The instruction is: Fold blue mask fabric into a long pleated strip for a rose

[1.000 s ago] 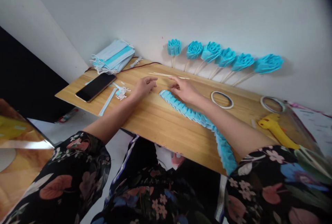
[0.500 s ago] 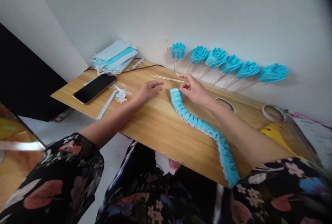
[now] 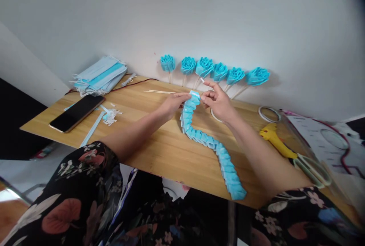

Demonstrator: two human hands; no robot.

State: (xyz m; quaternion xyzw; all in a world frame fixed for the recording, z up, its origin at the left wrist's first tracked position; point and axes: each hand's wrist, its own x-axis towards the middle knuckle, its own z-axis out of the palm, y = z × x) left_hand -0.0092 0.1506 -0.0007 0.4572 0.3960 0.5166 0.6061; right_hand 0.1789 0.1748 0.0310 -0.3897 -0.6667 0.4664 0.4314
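A long pleated blue strip (image 3: 201,136) snakes over the wooden table toward its front edge. Its far end, bearing a white band, is raised between my hands. My left hand (image 3: 172,104) pinches that end from the left, thumb and fingers closed. At the right side of the same end, my right hand (image 3: 219,102) has its thumb and bent fingers closed on the edge. Its index finger sticks up, with a small white piece (image 3: 202,80) at the tip. Two thin sticks (image 3: 158,91) lie behind my left hand.
Several blue flowers on sticks (image 3: 205,66) lean on the wall. At left are a mask stack (image 3: 99,73), a phone (image 3: 76,113) and white scraps (image 3: 112,116). At right are a tape roll (image 3: 269,113), a yellow glue gun (image 3: 276,141) and scissors handles (image 3: 313,170).
My left hand has moved right and taken hold of the strip's end. That end has been lifted, and my right hand stays at it. The view has turned to the right.
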